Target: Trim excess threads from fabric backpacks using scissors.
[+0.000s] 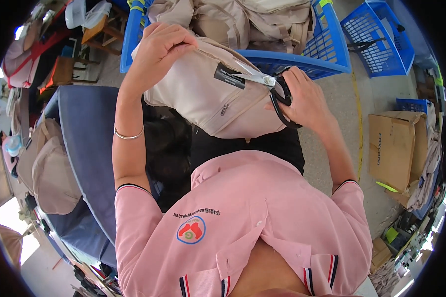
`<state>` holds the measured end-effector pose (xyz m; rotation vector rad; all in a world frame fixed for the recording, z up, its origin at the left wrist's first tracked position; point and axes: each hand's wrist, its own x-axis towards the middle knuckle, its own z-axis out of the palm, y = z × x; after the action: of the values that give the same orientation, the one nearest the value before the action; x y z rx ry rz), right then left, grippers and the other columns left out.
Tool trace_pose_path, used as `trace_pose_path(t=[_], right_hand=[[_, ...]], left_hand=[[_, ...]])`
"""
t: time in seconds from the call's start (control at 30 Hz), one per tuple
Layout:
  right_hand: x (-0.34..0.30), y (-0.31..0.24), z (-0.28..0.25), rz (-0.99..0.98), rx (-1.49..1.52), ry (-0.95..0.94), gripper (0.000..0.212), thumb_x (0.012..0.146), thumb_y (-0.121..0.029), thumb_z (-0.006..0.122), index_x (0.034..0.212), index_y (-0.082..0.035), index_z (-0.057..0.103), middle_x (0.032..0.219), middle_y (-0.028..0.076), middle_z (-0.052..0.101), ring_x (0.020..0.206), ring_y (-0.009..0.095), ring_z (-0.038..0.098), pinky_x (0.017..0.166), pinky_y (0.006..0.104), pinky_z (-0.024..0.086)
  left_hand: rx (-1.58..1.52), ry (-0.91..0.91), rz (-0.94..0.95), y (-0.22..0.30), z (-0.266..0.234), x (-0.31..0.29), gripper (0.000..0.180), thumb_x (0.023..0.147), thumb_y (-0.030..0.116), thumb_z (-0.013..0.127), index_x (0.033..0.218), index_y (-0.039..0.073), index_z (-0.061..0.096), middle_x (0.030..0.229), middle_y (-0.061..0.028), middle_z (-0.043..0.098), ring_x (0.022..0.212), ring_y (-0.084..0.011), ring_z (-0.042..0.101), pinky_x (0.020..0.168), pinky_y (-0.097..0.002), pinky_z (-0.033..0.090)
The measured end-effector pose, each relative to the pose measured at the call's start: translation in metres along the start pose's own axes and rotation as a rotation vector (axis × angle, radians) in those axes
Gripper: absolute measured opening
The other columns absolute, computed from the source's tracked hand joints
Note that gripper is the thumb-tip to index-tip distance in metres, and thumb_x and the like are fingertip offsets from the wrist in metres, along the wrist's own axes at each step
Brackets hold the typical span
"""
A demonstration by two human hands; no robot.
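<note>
A beige fabric bag [193, 96] with a zip and a black label patch [229, 75] lies across my lap, against the front of the blue basket. At its upper left edge, my left hand [158, 54] pinches the fabric between thumb and fingers. My right hand [306, 99] is closed round the black handles of a pair of scissors [266, 80]. The silver blades point left over the bag, parted a little, beside the label and the upper seam. Whether they touch a thread or the cloth is too small to tell.
Ahead, a blue plastic basket [339, 52] holds several beige bags [223, 24]. Another blue basket [376, 39] stands at the far right, with a cardboard box [389, 148] nearer. On my left is a dark blue padded surface [86, 128] with a beige bag [54, 173] beyond it.
</note>
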<state>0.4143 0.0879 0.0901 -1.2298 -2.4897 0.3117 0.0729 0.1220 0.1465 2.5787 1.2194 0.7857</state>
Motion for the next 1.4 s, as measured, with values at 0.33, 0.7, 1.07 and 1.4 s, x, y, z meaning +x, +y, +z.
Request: trace_pose_path(t=[0.33,0.7,1.07,1.4], right_hand=[[0.006,-0.009,0.014,-0.004,0.079,-0.029,0.055,0.079,-0.048,0.078,0.092,0.0,0.053,0.088,0.014,0.055,0.07,0.037,0.062,0.058,0.0443,0.051],[0.004,-0.005,0.017,-0.001,0.017,-0.031,0.058,0.078,-0.051,0.077,0.09,-0.002,0.05,0.086,0.014,0.055,0.069,0.038,0.061,0.056,0.0447,0.048],[-0.001,-0.008,0.024,0.008,0.0,-0.037,0.056,0.079,-0.051,0.077,0.086,-0.002,0.051,0.081,0.014,0.058,0.066,0.037,0.062,0.055,0.0436,0.049],[-0.001,0.029,0.055,0.423,0.486,0.004,0.043,0.085,-0.035,0.079,0.078,-0.001,0.054,0.064,0.004,0.05,0.057,0.015,0.042,0.053,0.0303,0.037]], left_hand=[[0.024,-0.039,-0.054,0.0,0.001,-0.002,0.005,0.089,0.011,0.063,0.091,0.008,0.067,0.084,-0.0011,0.062,0.088,-0.02,0.057,0.098,-0.0344,0.036],[-0.023,-0.031,-0.014,-0.001,0.005,-0.001,0.005,0.091,0.012,0.062,0.089,0.008,0.065,0.082,-0.0017,0.061,0.086,-0.0208,0.054,0.098,-0.0341,0.034],[-0.036,-0.04,0.017,-0.005,0.012,0.004,0.006,0.091,0.011,0.061,0.089,0.007,0.064,0.082,-0.0012,0.058,0.087,-0.0193,0.055,0.101,-0.034,0.032],[-0.081,0.716,-0.308,-0.026,0.055,-0.021,0.015,0.089,0.009,0.07,0.103,0.003,0.071,0.103,-0.0033,0.067,0.097,-0.0137,0.062,0.085,-0.0272,0.049]])
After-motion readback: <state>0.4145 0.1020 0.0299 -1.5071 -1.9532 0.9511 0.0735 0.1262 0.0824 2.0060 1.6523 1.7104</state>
